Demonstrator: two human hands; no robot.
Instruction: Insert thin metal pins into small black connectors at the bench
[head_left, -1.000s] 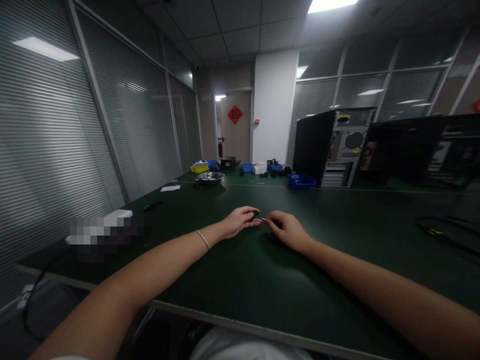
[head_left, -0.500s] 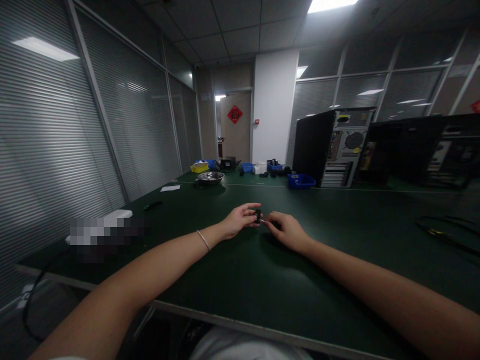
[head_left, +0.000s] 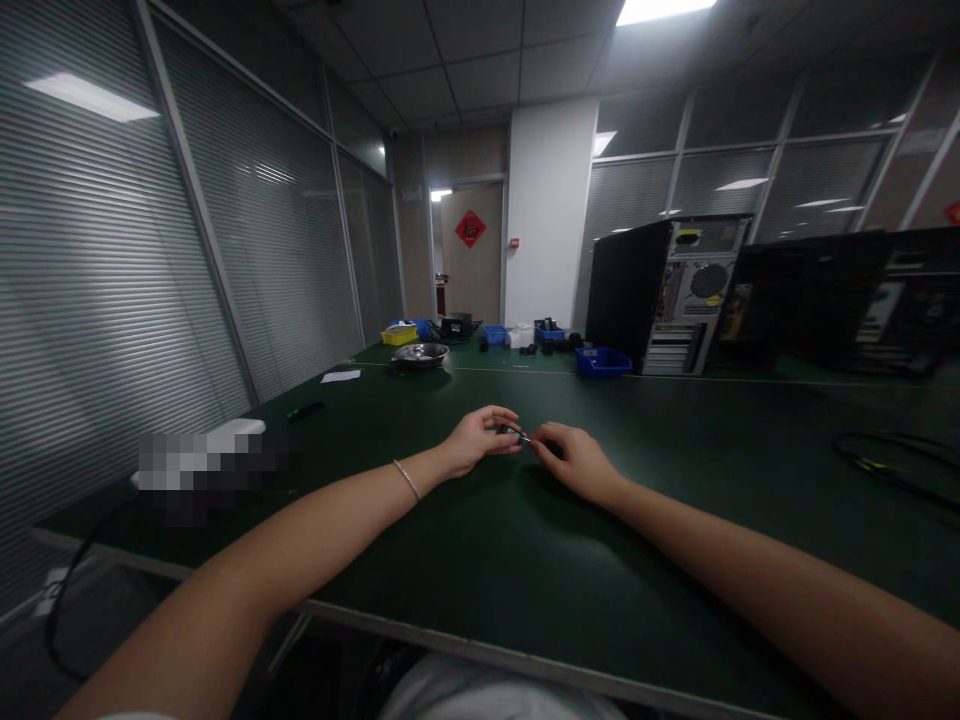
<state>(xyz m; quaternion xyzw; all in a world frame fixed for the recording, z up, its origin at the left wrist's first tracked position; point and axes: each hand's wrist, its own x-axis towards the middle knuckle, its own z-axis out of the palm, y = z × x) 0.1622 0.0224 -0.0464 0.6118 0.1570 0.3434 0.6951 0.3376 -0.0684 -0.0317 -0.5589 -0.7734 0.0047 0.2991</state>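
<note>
Over the middle of the green table (head_left: 480, 570), my left hand (head_left: 480, 440) has its fingers curled round a small dark part (head_left: 513, 431), mostly hidden by the fingers. Close on its right, my right hand (head_left: 571, 460) pinches a thin, shiny piece (head_left: 526, 440) between thumb and fingertips. That piece points toward the dark part; whether the two touch is too small to tell.
A metal bowl (head_left: 421, 356), a yellow bin (head_left: 399, 334) and a blue bin (head_left: 603, 363) stand toward the back. Behind on the right is a computer tower (head_left: 667, 295). Black cables (head_left: 900, 465) lie at the right, a green object (head_left: 305, 411) at the left.
The dark part, upright between my left fingertips before, now shows less and looks turned flatter. My left fingers have shifted slightly, while my right hand has barely moved.
</note>
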